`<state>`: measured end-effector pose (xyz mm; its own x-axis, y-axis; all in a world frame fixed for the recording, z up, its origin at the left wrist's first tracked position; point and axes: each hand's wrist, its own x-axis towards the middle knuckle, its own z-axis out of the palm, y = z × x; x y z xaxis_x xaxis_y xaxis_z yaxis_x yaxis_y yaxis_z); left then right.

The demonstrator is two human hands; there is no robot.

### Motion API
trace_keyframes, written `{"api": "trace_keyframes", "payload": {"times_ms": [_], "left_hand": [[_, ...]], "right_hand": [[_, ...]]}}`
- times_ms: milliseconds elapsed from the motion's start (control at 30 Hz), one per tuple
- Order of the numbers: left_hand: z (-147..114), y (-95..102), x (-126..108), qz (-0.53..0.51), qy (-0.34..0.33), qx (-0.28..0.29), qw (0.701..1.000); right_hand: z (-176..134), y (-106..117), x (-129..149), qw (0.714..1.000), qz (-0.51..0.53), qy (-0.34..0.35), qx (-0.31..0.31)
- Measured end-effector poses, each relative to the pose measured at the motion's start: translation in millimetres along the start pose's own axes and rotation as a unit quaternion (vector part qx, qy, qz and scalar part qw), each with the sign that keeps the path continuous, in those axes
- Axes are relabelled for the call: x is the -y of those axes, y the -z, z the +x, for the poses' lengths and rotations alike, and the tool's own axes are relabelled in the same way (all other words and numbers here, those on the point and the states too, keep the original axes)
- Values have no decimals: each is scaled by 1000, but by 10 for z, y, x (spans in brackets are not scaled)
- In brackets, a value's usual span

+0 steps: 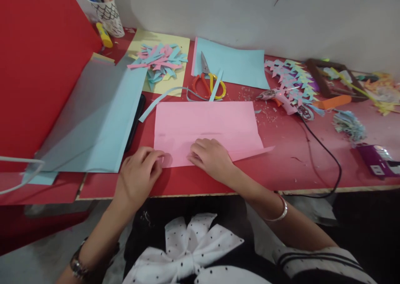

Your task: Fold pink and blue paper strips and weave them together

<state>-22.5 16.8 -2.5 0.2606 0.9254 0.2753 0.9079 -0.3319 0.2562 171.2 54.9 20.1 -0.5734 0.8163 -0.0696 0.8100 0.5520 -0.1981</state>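
Observation:
A pink sheet of paper lies on the red table in front of me, with crease lines running across it. Its near edge is folded up, and the right end of that fold stands a little off the sheet. My left hand is closed at the near left corner, thumb and fingertips pinching the paper. With fingers curled, my right hand grips the folded near edge around its middle. Just behind the sheet are scissors with red and yellow handles and a curled light-blue paper strip.
Blue sheets lean at the left over a dark flat object. Cut paper pieces are heaped on yellow paper. More blue paper lies behind. At right sit a pink glue gun with its cord, paper fringes and a brown frame.

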Motion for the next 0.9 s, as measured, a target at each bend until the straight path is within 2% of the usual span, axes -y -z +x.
{"api": "trace_keyframes", "payload": {"times_ms": [133,300,467,633,733,900], "left_hand": [[-13,72,-68,55,-36,-16,998],[-93,83,-189,90,-172,16,981],[-188,65,-298,102,-127,74,984],[-212,90,-428,115,-89,137,980],[-218,79,-493,117,-81,128,981],[-228,3,-556,93,-110,68,987]], "right_hand": [[-4,21,3,1000,3,0,9],[1,0,15,1000,5,0,4],[-57,-35,-52,999,16,27,-32],[-259,2,-301,997,26,42,-63],[-350,23,-427,997,27,42,-59],[-355,1,-467,997,10,48,-65]]}}
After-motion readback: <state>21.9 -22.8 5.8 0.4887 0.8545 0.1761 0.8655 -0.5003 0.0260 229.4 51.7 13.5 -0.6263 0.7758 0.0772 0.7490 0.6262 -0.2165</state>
